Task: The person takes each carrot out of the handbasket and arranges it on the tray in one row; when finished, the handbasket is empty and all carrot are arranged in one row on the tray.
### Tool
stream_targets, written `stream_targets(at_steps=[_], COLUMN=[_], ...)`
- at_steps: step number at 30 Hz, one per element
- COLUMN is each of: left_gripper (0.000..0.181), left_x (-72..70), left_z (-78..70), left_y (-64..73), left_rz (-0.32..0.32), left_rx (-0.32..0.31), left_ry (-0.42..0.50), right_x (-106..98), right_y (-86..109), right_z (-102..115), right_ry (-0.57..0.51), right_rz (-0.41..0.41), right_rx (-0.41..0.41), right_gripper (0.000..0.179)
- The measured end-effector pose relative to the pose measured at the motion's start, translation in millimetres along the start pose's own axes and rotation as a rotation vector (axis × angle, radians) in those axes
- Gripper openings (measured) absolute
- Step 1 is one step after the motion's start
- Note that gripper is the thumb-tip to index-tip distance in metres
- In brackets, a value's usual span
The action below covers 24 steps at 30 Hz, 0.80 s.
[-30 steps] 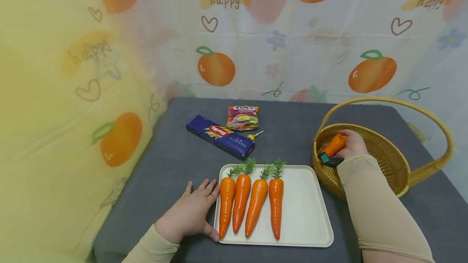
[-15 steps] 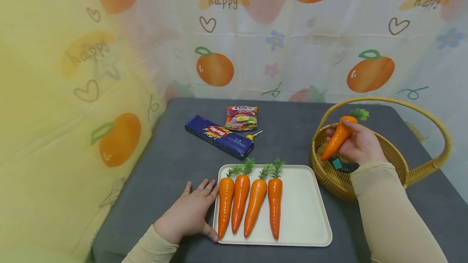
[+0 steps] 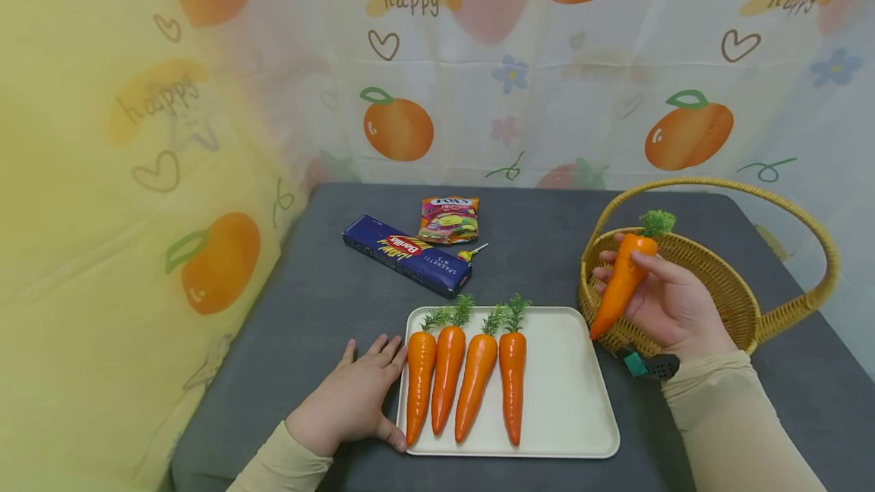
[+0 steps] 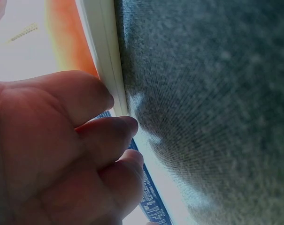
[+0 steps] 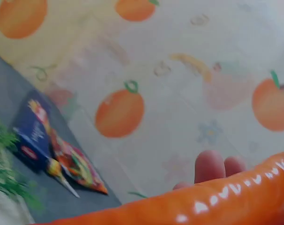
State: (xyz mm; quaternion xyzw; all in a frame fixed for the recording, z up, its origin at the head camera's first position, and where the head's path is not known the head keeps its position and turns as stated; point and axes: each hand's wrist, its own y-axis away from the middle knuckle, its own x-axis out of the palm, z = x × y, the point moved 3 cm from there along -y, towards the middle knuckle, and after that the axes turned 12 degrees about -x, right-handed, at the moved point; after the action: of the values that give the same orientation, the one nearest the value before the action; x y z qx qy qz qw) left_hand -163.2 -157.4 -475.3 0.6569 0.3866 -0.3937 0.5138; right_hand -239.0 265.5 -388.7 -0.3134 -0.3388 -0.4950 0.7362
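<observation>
My right hand [image 3: 673, 302] grips an orange carrot [image 3: 620, 283] with a green leafy top, its tip pointing down toward the tray. Hand and carrot are over the front left part of the wicker basket [image 3: 731, 287]. The same carrot [image 5: 217, 201] crosses the bottom of the right wrist view, with fingertips behind it. My left hand [image 3: 352, 401] lies with fingers spread at the left edge of the cream tray [image 3: 567, 401], fingertips and thumb touching its rim. Several carrots [image 3: 476, 386] lie side by side on the tray's left and middle, leaves toward the back.
Behind the tray lie a blue spaghetti box [image 3: 410, 255], a candy bag [image 3: 449, 220] and a small lollipop [image 3: 472, 252]. The basket's tall handle [image 3: 738, 196] arches over its opening at the right. A printed cloth [image 3: 478, 97] hangs behind the grey table [image 3: 321, 294].
My right hand has lifted the carrot out of the basket's inside and turned, bringing it toward the basket's front left rim. The left hand has stayed at the tray.
</observation>
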Motion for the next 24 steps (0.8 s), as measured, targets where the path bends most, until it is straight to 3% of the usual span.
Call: stream_targets(at_steps=[6, 14, 20, 24], left_gripper=[0.147, 0.147, 0.146, 0.147], left_x=[2.1, -1.5, -2.9, -2.5], left_z=[1.1, -0.7, -1.4, -1.2], left_y=[-1.7, 1.3, 2.4, 2.2], left_rz=[0.008, -0.003, -0.009, -0.013], left_rx=[-0.003, -0.002, -0.005, 0.001], left_ry=[0.006, 0.01, 0.003, -0.003], right_x=[2.2, -17.5, -28.2, -29.9], right_y=[20.8, 43.9, 52.4, 56.0], right_z=[-35.9, -82.9, -102.4, -106.8], right_ry=[0.133, 0.334, 0.331, 0.323], right_rz=[0.068, -0.039, -0.139, -0.162], right_rx=[0.072, 0.253, 0.331, 0.345], right_gripper=[0.038, 0.029, 0.066, 0.074])
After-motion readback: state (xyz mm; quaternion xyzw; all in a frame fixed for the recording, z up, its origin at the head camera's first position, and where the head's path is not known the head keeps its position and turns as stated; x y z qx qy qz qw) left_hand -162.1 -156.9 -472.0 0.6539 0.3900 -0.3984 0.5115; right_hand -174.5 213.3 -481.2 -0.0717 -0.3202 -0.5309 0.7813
